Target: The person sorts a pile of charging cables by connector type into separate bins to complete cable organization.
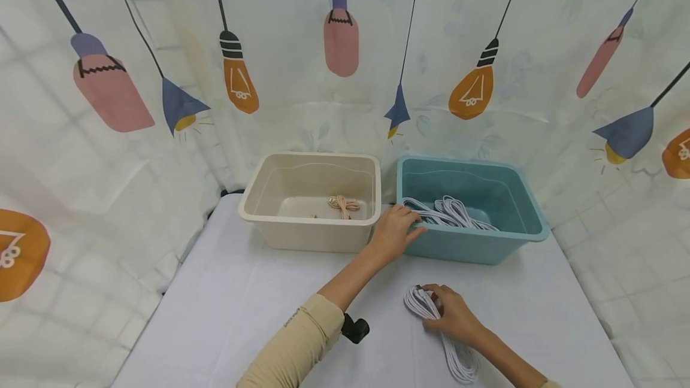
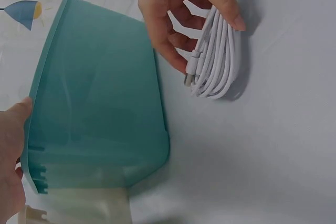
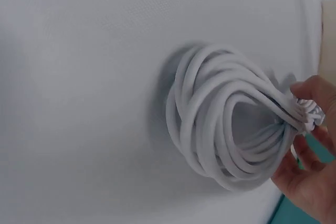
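My right hand (image 1: 451,315) holds a white cable (image 1: 458,364), looped into a long bundle, low over the white table. Its thumb and fingers close around the bundle's gathered part in the right wrist view, and the wide loops (image 3: 210,124) spread out from there. A plug end (image 2: 192,64) shows beside the fingers in the left wrist view. My left hand (image 1: 392,232) grips the front left corner of the teal bin (image 1: 458,245), fingers over the rim and thumb outside. Inside that bin lie more white cable bundles (image 1: 455,211).
A beige bin (image 1: 312,233) stands left of the teal one, holding a small tan cable bundle (image 1: 343,203). A black object (image 1: 356,329) shows beside my left forearm. Behind the bins hangs a curtain (image 1: 291,76) printed with lamps. White cloth covers the table (image 1: 215,316).
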Demonstrator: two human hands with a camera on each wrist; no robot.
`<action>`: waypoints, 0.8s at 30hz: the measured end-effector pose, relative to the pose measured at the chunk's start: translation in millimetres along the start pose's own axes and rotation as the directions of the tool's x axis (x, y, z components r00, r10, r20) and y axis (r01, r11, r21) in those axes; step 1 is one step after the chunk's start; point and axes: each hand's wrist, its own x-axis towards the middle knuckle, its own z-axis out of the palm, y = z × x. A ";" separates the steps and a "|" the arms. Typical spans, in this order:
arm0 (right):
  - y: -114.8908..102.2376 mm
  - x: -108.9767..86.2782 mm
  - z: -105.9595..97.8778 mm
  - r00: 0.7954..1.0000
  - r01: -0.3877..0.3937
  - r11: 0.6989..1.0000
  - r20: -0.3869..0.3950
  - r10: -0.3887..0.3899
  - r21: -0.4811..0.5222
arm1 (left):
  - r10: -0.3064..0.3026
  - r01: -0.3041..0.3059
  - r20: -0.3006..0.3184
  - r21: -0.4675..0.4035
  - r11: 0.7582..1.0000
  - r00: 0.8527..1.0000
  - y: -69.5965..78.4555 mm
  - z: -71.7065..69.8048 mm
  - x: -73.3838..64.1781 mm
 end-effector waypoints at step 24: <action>-12.7 -3.3 -59.7 0.993 0.117 0.992 0.022 -0.116 -0.049 | -0.012 0.012 0.021 0.005 1.000 1.000 0.7 -2.7 1.0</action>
